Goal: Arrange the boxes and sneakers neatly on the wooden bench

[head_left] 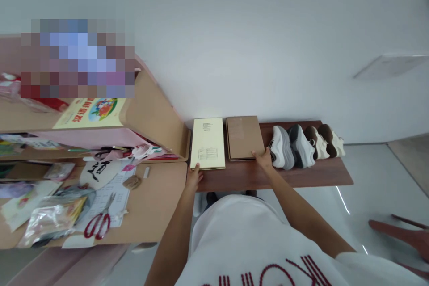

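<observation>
A flat cream box (pixel 208 143) with printed text lies on a dark brown wooden board (pixel 234 178) against the wall. My left hand (pixel 195 177) grips its near left corner, thumb on top and the other fingers at the edge. To its right, a plain brown cardboard box (pixel 244 136) lies beside it with a narrow gap between. My right hand (pixel 263 160) has hold of that box's near right corner, thumb on top, fingers partly hidden. Close to this hand stand a grey-and-white pair of sneakers (pixel 283 147) and a cream-and-brown pair of sneakers (pixel 330 140).
Left of the board is a desk (pixel 157 205) with a shelf unit (pixel 150 111). Red-handled scissors (pixel 98 225), papers, plastic packets and a book (pixel 97 111) are there. Chair parts (pixel 398 234) show at lower right. A white wall (pixel 251 53) rises behind the board.
</observation>
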A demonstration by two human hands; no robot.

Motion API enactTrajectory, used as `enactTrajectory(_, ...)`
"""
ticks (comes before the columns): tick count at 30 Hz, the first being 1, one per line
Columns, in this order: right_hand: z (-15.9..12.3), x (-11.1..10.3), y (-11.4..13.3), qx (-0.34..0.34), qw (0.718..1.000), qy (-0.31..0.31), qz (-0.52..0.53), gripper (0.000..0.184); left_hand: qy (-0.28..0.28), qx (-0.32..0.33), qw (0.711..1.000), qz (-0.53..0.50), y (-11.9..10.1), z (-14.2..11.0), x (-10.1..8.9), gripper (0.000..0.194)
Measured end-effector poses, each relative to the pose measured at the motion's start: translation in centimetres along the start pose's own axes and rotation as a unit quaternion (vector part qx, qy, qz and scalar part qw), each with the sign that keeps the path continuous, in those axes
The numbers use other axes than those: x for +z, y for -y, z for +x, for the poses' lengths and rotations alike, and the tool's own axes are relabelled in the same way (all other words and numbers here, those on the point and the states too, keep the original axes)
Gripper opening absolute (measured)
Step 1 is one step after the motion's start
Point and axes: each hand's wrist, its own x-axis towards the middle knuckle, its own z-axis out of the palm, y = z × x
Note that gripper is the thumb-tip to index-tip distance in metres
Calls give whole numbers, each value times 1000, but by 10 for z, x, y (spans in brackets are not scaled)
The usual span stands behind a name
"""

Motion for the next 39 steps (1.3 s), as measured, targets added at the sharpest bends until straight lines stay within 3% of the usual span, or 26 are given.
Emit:
enactTrajectory(4,-22,-16,-5,-36,998,-50,-15,74,-82,6,996,16,3,-10,-11,62)
enactTrajectory(6,-36,-26,-12,-75,997,-34,-3,67,-99,10,995,14,9,-19,-21,59)
enactTrajectory(8,-52,-34,-19,-97,995,27,-4,59,-89,17,996,24,17,-29,-30,52)
enactTrajectory(10,-68,-38,-26,-98,986,129,-35,50,-63,30,997,42,24,-39,-38,39)
enactTrajectory(13,-89,-35,-27,-101,950,278,-100,40,-33,69,994,77,25,-50,-42,26)
enactTrajectory(15,-99,-28,-21,-116,934,316,-117,39,-28,90,991,96,19,-53,-40,31)
enactTrajectory(20,-104,-7,14,-150,931,321,-92,44,-23,119,990,78,-15,-47,-29,27)
enactTrajectory(24,-101,2,36,-172,933,309,-61,45,13,146,986,81,-34,-38,-31,34)
enactTrajectory(27,-103,6,43,-180,933,306,-61,46,22,165,981,105,-35,-33,-38,38)
enactTrajectory(34,-112,8,56,-194,926,314,-78,47,-20,153,983,104,-27,-15,-46,44)
enactTrajectory(39,-105,13,82,-225,925,284,-115,58,21,176,979,98,-40,-4,-46,51)
